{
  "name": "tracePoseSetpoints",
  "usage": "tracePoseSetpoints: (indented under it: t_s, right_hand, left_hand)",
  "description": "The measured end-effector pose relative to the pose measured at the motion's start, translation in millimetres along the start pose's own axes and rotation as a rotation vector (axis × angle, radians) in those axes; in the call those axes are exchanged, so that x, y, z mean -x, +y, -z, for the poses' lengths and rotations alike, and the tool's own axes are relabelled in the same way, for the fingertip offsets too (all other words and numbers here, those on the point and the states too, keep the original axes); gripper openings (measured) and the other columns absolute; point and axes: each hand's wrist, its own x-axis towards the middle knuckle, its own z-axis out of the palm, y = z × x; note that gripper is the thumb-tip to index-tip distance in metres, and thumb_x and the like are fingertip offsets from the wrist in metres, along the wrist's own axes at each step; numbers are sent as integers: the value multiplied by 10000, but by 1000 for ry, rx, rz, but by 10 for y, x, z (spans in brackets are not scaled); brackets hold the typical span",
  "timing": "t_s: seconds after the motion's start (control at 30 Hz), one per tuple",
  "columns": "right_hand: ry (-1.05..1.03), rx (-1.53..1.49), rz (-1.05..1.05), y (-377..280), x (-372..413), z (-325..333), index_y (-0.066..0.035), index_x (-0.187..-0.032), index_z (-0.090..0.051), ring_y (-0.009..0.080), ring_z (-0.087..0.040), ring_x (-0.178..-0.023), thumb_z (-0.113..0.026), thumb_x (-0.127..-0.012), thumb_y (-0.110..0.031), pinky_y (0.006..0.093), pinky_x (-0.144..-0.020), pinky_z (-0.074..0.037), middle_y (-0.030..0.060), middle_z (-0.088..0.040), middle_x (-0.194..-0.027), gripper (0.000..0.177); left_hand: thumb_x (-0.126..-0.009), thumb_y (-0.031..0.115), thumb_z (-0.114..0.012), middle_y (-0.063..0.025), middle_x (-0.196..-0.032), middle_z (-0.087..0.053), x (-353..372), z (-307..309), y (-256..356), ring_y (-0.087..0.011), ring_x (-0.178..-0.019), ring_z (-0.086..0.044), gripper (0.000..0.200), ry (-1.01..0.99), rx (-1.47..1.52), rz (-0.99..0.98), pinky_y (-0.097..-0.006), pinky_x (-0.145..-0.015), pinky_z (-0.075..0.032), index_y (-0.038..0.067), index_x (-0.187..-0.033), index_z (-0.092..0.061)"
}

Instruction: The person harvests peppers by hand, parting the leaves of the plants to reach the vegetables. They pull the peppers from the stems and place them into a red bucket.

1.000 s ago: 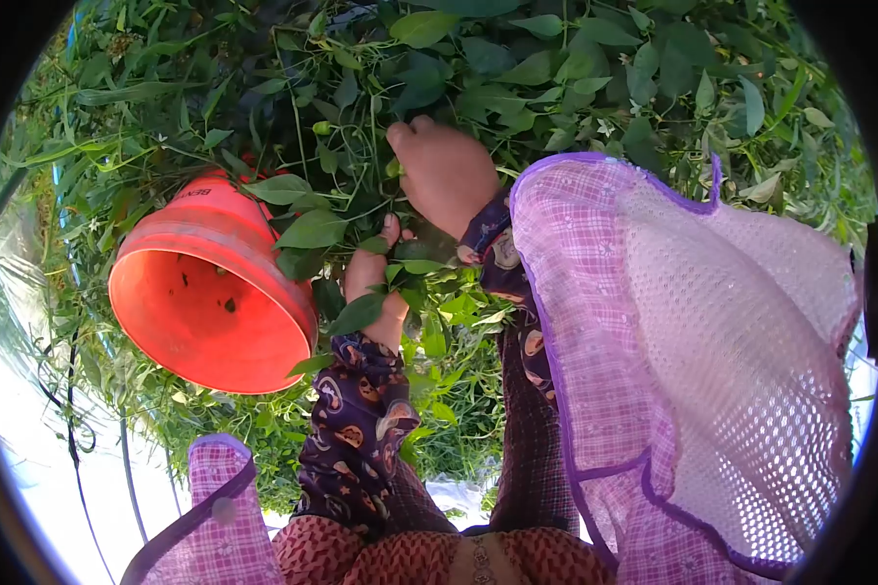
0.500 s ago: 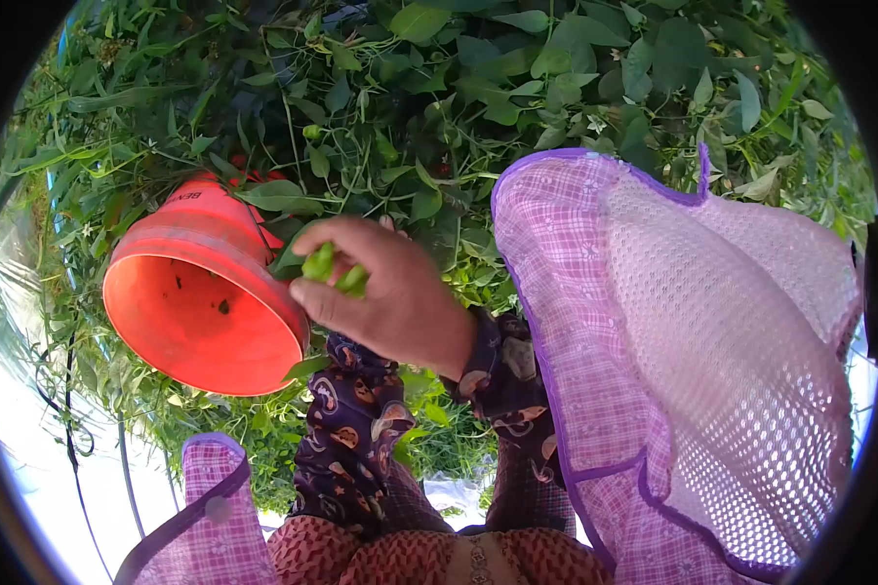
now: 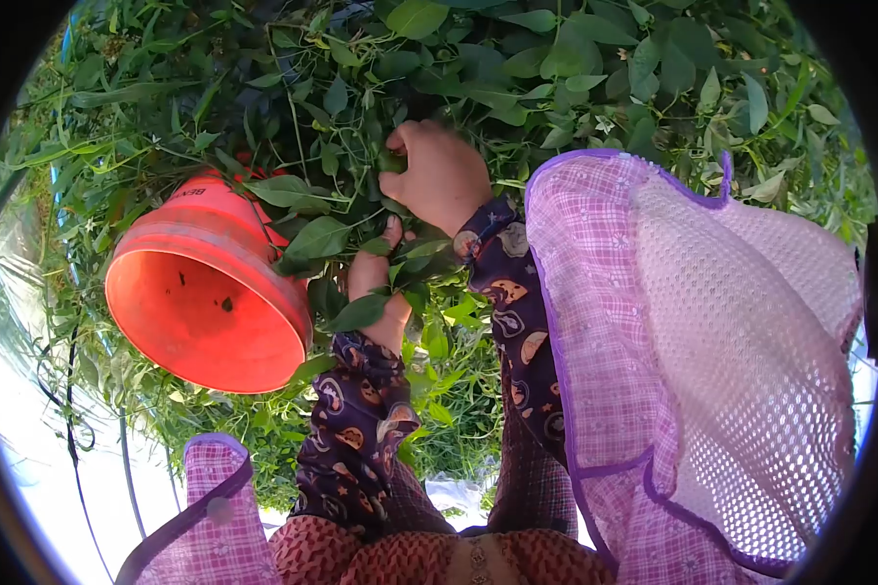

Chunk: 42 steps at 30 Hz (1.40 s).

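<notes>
My right hand [image 3: 441,177] is among the leaves of the dense green plants [image 3: 576,58], its fingers curled and thumb and forefinger drawn together. Foliage hides the fingertips, so I cannot tell what they hold. Just below it, my left hand [image 3: 369,278] reaches up into the stems. A thumb and part of the wrist show there, while leaves cover the other fingers. Close to the left hand's side is a red-orange bucket [image 3: 205,242], tipped so its wide mouth faces me. A few dark specks lie on its inner wall.
Purple checked fabric with a mesh panel [image 3: 722,370] hangs across the right side. Another checked flap [image 3: 210,497] is at lower left. Dark thin lines [image 3: 72,419] run down the left edge beside bright white sheeting. My patterned sleeves and legs fill the lower middle.
My right hand has moved from beside the bucket, up and right into the leaves. The light-green peppers it held no longer show. My left hand is now partly visible below it.
</notes>
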Motion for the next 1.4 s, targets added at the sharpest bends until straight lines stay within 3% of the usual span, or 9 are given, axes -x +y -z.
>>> tracePoseSetpoints:
  t_s: [0.53, 0.73, 0.83, 0.87, 0.97, 1.07, 1.13, 1.2, 1.4]
  right_hand:
    - [-368, -882, -243, -64, 292, 196, -19, -1013, -572, 95, -633, -651, -669, -889, -174, 261, -556, -507, 26, -630, -788, 221]
    - [103, -254, 286, -542, 670, 303, -72, -966, -562, 282, -659, -628, -676, -826, -187, 368, -561, -497, 110, -633, -738, 213]
    - [43, -303, 316, -1040, 871, 114, -65, -939, -559, 221, -668, -727, -698, -818, -246, 376, -622, -506, 83, -649, -880, 258]
    - [14, -210, 418, -1198, 929, 7, -56, -931, -559, 209, -667, -769, -716, -809, -285, 371, -653, -508, 84, -646, -939, 304]
    - [-219, -110, 624, -1440, 903, -13, -40, -919, -567, 211, -644, -844, -711, -803, -309, 360, -721, -503, 90, -616, -978, 327]
    - [97, 90, 633, -1034, 190, 287, -43, -829, -613, 233, -629, -836, -605, -788, -154, 342, -742, -503, 79, -595, -854, 119]
    - [267, 380, 659, -531, -440, 705, -39, -965, -613, 277, -617, -911, -631, -797, -118, 421, -757, -505, 104, -622, -927, 187]
    - [-94, 917, 120, 1, -980, 1073, -34, -1206, -594, 353, -503, -1195, -578, -897, -332, 553, -1017, -366, 175, -515, -1336, 429]
    - [198, 986, 403, 833, -723, 2294, -46, -1205, -600, 345, -548, -1134, -543, -887, -241, 494, -994, -404, 173, -570, -1255, 378]
  left_hand:
    - [-948, 205, -601, -21, -948, -624, 98, -75, -61, -133, -810, -616, 198, -85, -136, -31, -280, -732, -521, 65, -1088, -591]
    - [-955, 245, -609, -41, -908, -648, 295, -124, -82, -179, -797, -648, 216, -157, -23, -203, -307, -732, -562, 45, -1036, -602]
    - [-930, 272, -653, -27, -810, -626, -84, 152, -167, -155, -710, -621, 216, 210, -254, -249, -278, -666, -543, 63, -914, -600]
    - [-915, 280, -675, -23, -748, -615, 76, -132, 53, -133, -655, -598, 220, 139, -241, 87, -264, -609, -520, 83, -861, -594]
    - [-910, 261, -681, -23, -733, -611, 141, -203, 33, -130, -632, -591, 192, 85, -78, -69, -249, -587, -510, 90, -877, -601]
    - [-904, 215, -688, -20, -735, -612, 61, -46, 117, -127, -636, -596, 142, 192, -533, 45, -250, -581, -510, 99, -886, -607]
    - [-896, 191, -695, -18, -743, -618, 36, 22, -2, -128, -641, -601, 126, 52, -79, -65, -258, -583, -517, 100, -902, -609]
    - [-894, 182, -695, -17, -742, -617, 81, -35, -6, -130, -641, -602, 122, 74, -95, -78, -261, -582, -521, 99, -903, -606]
    - [-896, 170, -692, -14, -790, -619, 109, -94, -20, -130, -656, -599, 118, 69, -110, -150, -280, -583, -529, 103, -909, -595]
